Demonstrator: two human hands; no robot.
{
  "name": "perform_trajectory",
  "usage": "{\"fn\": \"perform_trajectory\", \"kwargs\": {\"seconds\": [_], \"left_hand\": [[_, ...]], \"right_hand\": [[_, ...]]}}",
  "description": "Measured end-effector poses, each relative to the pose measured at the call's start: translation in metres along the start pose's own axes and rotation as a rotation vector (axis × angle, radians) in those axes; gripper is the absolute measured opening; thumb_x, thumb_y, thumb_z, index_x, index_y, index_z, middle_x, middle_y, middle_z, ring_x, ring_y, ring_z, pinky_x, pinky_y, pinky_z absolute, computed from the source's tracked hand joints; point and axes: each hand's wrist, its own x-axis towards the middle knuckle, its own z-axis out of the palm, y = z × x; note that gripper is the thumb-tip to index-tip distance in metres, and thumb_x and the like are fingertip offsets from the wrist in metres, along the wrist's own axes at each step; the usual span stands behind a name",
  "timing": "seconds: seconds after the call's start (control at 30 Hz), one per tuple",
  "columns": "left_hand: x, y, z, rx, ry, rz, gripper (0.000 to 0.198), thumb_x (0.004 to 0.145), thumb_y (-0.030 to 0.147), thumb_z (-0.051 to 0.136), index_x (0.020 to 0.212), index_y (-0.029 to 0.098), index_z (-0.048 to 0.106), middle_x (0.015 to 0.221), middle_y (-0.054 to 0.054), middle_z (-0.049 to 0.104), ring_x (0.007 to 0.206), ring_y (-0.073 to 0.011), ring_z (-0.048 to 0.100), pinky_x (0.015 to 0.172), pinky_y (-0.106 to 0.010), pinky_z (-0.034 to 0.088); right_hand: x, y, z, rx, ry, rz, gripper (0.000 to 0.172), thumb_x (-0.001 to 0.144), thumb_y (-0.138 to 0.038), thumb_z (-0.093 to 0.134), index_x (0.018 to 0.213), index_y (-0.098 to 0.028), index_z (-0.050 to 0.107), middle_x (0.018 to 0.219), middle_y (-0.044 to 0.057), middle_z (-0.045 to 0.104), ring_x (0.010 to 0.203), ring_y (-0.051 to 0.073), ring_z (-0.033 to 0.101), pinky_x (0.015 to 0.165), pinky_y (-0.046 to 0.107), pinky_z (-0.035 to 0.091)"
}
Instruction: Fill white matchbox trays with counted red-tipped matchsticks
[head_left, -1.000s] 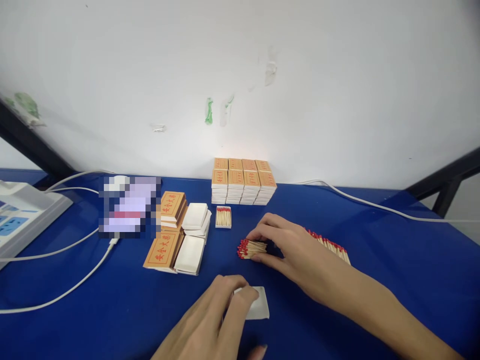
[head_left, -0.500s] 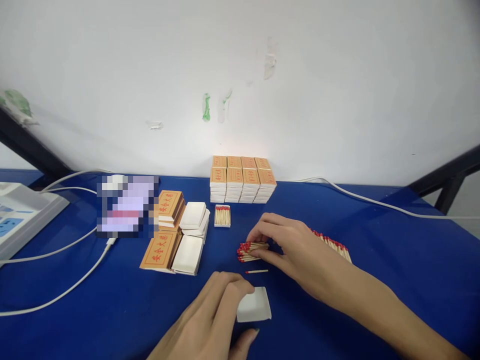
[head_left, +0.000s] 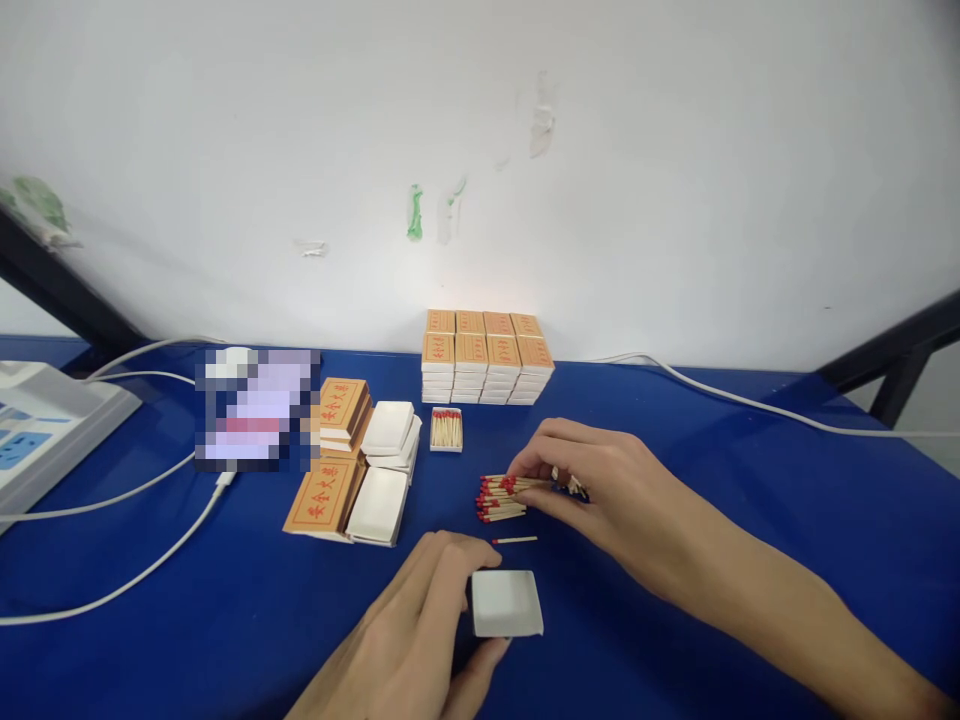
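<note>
Behind everything, a pale wall (head_left: 675,200) rises, marked with a few green and white scraps (head_left: 415,213). Below it spreads a blue table (head_left: 225,640), with dark bars (head_left: 911,340) slanting at both sides. Both bare hands reach in from the near edge. The right hand (head_left: 604,480) is narrow, thumb and fingertips pinched on some matches (head_left: 501,498) at the middle of the table. The left hand (head_left: 416,620) is half open, thumb and forefinger spread about the left end of the near tray (head_left: 507,602); I cannot tell whether it grips it. At the far left stands a white power strip (head_left: 67,400) with blue sockets. Between it and the boxes lies a pixelated object (head_left: 262,410), a white cable (head_left: 225,480) running to its near edge. Against the wall sits a block of matchboxes (head_left: 487,355), four across, two deep and several layers high. Left of centre, orange sleeves (head_left: 322,497) lie in two stacks, one behind the other, with white trays (head_left: 377,505) stacked just to their right. In front of the block lies a filled tray (head_left: 447,430), its match heads toward the wall. The pinched matches point their red heads mostly left, and a lone match (head_left: 516,540) lies between them and the near tray, which is bare inside.
</note>
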Motion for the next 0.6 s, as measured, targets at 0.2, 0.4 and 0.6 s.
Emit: {"fn": "perform_trajectory", "kwargs": {"seconds": [0.2,0.4,0.6], "left_hand": [[0.000,0.000,0.004,-0.005,0.064,-0.045,0.059,0.098,0.014,0.063,0.150,0.034,0.043,0.096,0.003,0.061,0.071,-0.0154,0.067,0.069,-0.024,0.065],[0.001,0.002,0.005,-0.043,0.088,-0.072,0.060,0.097,0.014,0.066,0.148,0.036,0.046,0.095,0.005,0.062,0.071,-0.0150,0.068,0.073,-0.025,0.066],[0.000,0.001,0.007,-0.037,0.104,-0.083,0.059,0.098,0.016,0.067,0.150,0.036,0.046,0.101,0.003,0.066,0.073,-0.0150,0.068,0.075,-0.026,0.066]], "right_hand": [[-0.022,-0.016,0.010,0.005,-0.035,-0.082,0.014,0.110,-0.019,0.070,0.099,-0.026,0.075,0.105,-0.001,0.075,0.094,0.016,0.073,0.081,0.029,0.057],[-0.031,-0.021,0.045,-0.162,-0.072,-0.264,0.021,0.097,-0.004,0.074,0.090,-0.024,0.072,0.096,0.003,0.074,0.088,0.020,0.072,0.073,0.031,0.057],[-0.029,-0.022,0.051,-0.230,-0.067,-0.276,0.018,0.095,-0.004,0.075,0.094,-0.022,0.073,0.096,0.005,0.072,0.088,0.021,0.071,0.071,0.030,0.056]]}}
